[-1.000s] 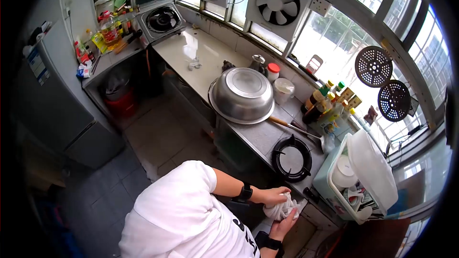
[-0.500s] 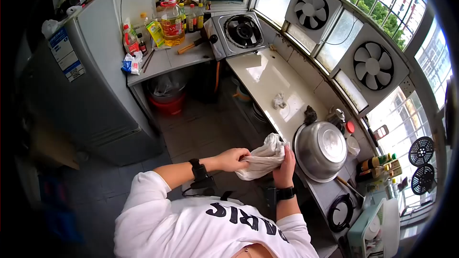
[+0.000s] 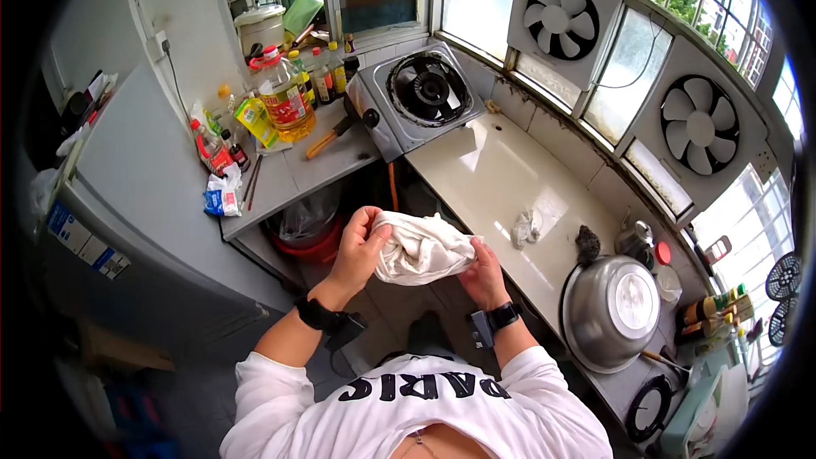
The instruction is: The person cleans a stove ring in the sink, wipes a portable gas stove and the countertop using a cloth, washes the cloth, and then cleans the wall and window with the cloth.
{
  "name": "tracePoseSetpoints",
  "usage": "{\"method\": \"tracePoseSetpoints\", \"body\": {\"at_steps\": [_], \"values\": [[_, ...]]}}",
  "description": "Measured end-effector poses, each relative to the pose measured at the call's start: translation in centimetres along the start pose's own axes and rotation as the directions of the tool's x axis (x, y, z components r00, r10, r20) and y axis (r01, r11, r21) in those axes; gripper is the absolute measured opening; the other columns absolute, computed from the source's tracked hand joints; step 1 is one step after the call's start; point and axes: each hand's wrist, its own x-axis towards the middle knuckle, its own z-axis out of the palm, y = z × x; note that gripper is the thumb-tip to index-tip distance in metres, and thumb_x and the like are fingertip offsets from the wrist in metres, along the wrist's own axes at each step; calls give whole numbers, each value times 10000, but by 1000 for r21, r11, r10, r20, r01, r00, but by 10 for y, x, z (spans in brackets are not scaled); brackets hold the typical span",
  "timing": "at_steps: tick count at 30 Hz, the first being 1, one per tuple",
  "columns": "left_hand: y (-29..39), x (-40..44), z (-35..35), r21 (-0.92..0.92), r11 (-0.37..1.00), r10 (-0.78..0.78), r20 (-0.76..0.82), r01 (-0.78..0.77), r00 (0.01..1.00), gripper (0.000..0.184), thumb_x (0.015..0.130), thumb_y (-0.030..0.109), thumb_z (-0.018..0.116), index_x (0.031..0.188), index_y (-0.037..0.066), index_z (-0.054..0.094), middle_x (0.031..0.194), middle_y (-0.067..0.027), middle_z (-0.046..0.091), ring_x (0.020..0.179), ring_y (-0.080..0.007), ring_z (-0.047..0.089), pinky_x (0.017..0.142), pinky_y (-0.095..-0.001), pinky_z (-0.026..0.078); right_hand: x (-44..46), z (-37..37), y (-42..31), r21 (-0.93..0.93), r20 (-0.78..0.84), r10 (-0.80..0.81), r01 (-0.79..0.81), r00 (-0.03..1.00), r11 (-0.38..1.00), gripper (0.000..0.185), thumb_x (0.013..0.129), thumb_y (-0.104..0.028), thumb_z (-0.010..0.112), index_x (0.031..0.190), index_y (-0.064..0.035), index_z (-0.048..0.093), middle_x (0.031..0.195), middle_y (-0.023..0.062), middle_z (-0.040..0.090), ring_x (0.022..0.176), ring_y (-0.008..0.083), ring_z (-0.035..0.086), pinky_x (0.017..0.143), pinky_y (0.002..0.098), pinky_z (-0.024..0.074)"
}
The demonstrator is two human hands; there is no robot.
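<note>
White cloth [image 3: 427, 248] shifted left, away from the steel basin [image 3: 614, 310], since the earlier frame

Both hands held it up before the near edge of the beige countertop [image 3: 476, 172]. Left hand [image 3: 355, 257] pinched the left edge between thumb and fingers; right hand [image 3: 483, 275] pinched the right end. At right, the steel basin stood upside down, with a dark clump [image 3: 587, 245] just beside it. One crumpled whitish wad [image 3: 527, 227] lay on the beige countertop, left of the basin. A single-burner gas stove [image 3: 374, 119] stood at the far end; an oil bottle [image 3: 287, 102] stood farther left.
</note>
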Motion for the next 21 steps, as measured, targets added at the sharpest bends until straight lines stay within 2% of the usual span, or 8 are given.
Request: {"method": "tracePoseSetpoints", "body": {"at_steps": [2, 4, 8, 12, 16, 17, 19, 21], "values": [[-7, 38, 14, -16, 999, -33, 30, 34, 999, 150, 884, 43, 562, 1020, 33, 502, 915, 5, 538, 834, -47, 494, 760, -203, 423, 43, -4, -4, 70, 65, 69, -73, 996, 995, 259, 952, -305, 458, 1089, -97, 531, 1086, 68, 598, 1007, 199, 580, 873, 381, 460], [-11, 78, 30, 89, 996, -38, 73, 31, 997, 158, 887, 48, 560, 1029, 29, 494, 936, -1, 541, 856, -53, 503, 776, -215, 432, 71, 7, -15, 81, 69, 268, -274, 961, 958, 457, 945, -484, 381, 1248, -152, 463, 1255, -6, 519, 1180, 193, 473, 993, 519, 321], [-29, 145, 53, 133, 991, -49, 155, 28, 987, 215, 888, 71, 571, 1078, 16, 490, 996, -20, 549, 897, -66, 510, 803, -227, 437, 108, 36, -25, 196, 310, 249, -317, 918, 928, 688, 894, -638, 338, 1400, -174, 295, 1423, 6, 359, 1281, 195, 382, 1045, 494, 281], [-60, 167, 59, 334, 937, -245, 403, 107, 882, 442, 901, 85, 566, 1298, 3, 390, 1171, -54, 515, 1043, -114, 516, 930, -270, 416, 139, 43, -44, 258, 399, 145, -263, 906, 930, 625, 937, -529, 374, 1342, -52, 375, 1288, 118, 496, 1173, 236, 500, 1021, 376, 379], [-47, 192, 52, 211, 946, -323, 526, 247, 787, 388, 892, 79, 583, 1251, -10, 467, 1106, -48, 560, 1010, -103, 538, 899, -261, 445, 159, 27, -73, 82, 313, 166, -200, 935, 976, 422, 963, -321, 431, 1253, -16, 460, 1139, 87, 586, 1004, 191, 594, 893, 304, 469], [-55, 196, 40, 269, 946, -295, 471, 184, 831, 321, 891, 90, 593, 1186, -14, 524, 1080, -44, 575, 978, -94, 550, 878, -247, 453, 158, 16, -77, 23, 71, 65, -67, 995, 997, 341, 944, -232, 480, 1212, -21, 488, 1066, 56, 598, 925, 145, 602, 803, 273, 490], [-65, 212, 12, 307, 932, -303, 370, 192, 878, 266, 886, 84, 593, 1132, -8, 552, 1005, -31, 591, 928, -82, 555, 835, -232, 462, 157, 20, -99, -66, -37, -42, 39, 998, 997, 317, 933, -201, 501, 1203, -36, 492, 1029, 34, 600, 878, 117, 597, 750, 264, 497], [-86, 233, -29, 304, 921, -316, 216, 244, 924, 229, 902, 94, 570, 1110, 1, 557, 965, -23, 599, 898, -81, 560, 804, -230, 472, 161, 12, -109, -45, -91, -150, 147, 984, 988, 337, 937, -218, 478, 1203, -14, 501, 1086, 52, 589, 963, 132, 574, 840, 273, 462]]}}
